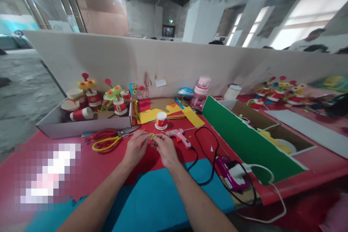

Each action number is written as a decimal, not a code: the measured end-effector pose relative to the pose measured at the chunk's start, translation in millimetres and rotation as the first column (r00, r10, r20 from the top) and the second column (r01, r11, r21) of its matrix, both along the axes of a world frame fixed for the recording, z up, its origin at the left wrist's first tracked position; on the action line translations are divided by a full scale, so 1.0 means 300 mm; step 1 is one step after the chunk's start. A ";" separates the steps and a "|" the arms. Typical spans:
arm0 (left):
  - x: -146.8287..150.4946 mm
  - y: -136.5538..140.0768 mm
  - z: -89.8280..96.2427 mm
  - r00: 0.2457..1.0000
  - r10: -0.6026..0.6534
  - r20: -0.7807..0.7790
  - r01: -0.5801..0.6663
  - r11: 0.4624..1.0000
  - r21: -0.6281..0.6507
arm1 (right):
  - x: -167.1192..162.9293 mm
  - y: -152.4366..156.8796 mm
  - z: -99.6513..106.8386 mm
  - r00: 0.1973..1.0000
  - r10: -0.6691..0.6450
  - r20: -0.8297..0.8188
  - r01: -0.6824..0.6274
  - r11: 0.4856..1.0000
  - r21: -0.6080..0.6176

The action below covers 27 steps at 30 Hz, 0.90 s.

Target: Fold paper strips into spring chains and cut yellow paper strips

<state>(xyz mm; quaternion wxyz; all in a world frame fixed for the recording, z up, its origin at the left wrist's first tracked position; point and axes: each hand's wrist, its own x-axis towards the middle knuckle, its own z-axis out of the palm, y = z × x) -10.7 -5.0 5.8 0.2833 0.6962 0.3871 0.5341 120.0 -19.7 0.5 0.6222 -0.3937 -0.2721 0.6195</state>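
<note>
Both hands meet over the red tabletop, fingertips pinched around a small yellow-green piece (152, 136), too small to name. My left hand (136, 146) is closed on its left side, and my right hand (165, 148) closes on it from the right. Just beyond the fingers stands a red and white paper cup (161, 121), upside down. A pink glue gun (179, 136) lies right of my right hand, its nozzle toward the right. Left of my left hand are yellow-handled scissors (107, 144) and red-handled scissors (104, 135).
A white box (87, 127) at left holds paper-cup figures (114, 96). Yellow paper sheets (148, 115) lie behind the cup. At right stands a green-sided box (244, 141). A purple power strip (231, 174) and black cord (214, 134) lie near the front edge. A white partition (174, 58) bounds the back.
</note>
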 end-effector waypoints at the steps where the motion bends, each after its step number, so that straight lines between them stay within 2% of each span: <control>1: -0.002 0.002 -0.004 0.999 0.000 -0.037 0.002 0.999 0.042 | 0.000 0.000 0.001 1.000 0.002 -0.002 -0.002 1.000 -0.005; 5: -0.009 0.013 -0.014 0.974 0.034 -0.225 0.028 0.963 0.267 | 0.001 -0.004 0.008 1.000 -0.005 -0.005 0.005 1.000 -0.018; 9: -0.018 0.020 -0.013 0.900 0.158 -0.407 0.074 0.864 0.498 | 0.005 -0.009 0.022 1.000 -0.007 -0.031 0.007 1.000 -0.009; 12: -0.023 0.020 -0.017 0.845 0.239 -0.478 0.096 0.813 0.575 | 0.006 -0.014 0.032 0.999 -0.008 -0.049 0.008 1.000 -0.012; 15: -0.021 0.016 -0.022 0.809 0.275 -0.519 0.109 0.798 0.592 | 0.004 -0.017 0.036 0.998 -0.003 -0.055 0.003 1.000 -0.005; 18: -0.011 0.010 -0.022 0.840 0.258 -0.478 0.063 0.828 0.558 | 0.002 -0.015 0.029 0.999 -0.003 -0.049 0.005 1.000 0.020; 22: -0.005 0.012 -0.016 0.935 0.151 -0.321 -0.005 0.911 0.413 | 0.005 -0.007 0.016 1.000 -0.010 0.018 0.009 0.999 0.050; 25: -0.012 0.021 -0.004 0.978 0.075 -0.195 -0.033 0.976 0.214 | 0.011 -0.005 0.019 0.988 -0.029 0.154 0.017 0.997 0.078; 27: -0.022 0.029 0.008 0.998 0.033 -0.059 -0.033 0.999 -0.003 | 0.015 -0.008 0.026 0.969 -0.037 0.243 0.005 0.992 0.128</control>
